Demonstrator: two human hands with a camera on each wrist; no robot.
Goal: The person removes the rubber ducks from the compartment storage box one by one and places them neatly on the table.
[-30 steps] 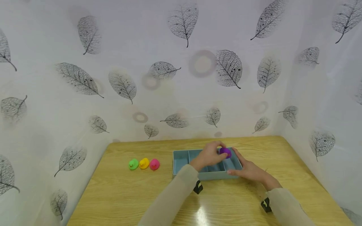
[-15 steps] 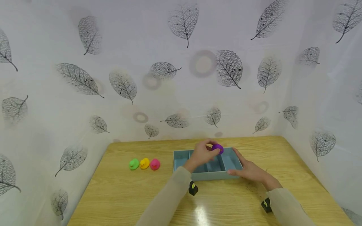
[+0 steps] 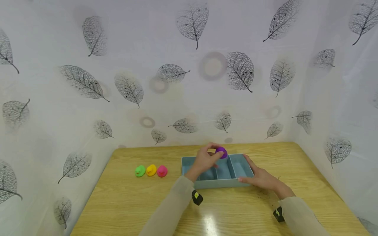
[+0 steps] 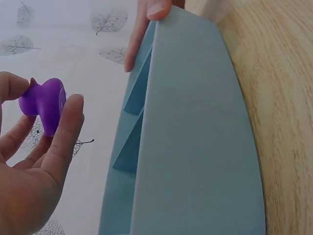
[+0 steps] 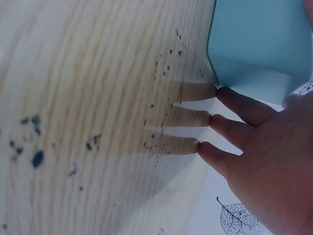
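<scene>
My left hand (image 3: 204, 160) pinches a purple rubber duck (image 3: 222, 152) between thumb and fingers, above a blue-grey divided box (image 3: 224, 183). In the left wrist view the purple duck (image 4: 45, 102) shows its side and flat base, apart from the box (image 4: 195, 122). My right hand (image 3: 262, 178) holds the box's right end, the thumb on the front corner and a finger along the end wall. Seen from the right wrist, the other fingers of the right hand (image 5: 274, 152) touch the table beside the box. The left hand and sleeve cover part of the box's left half.
Three rubber ducks stand in a row left of the box: green (image 3: 140, 170), yellow (image 3: 151, 170) and pink (image 3: 162, 171). The wooden table (image 3: 127, 203) meets a leaf-patterned cloth (image 3: 183, 98) at its back and sides. Small dark specks (image 5: 38, 159) mark the tabletop.
My left hand has lifted the purple duck from over the box's right compartment and carried it left, to above the middle. The right hand and the box have stayed in place.
</scene>
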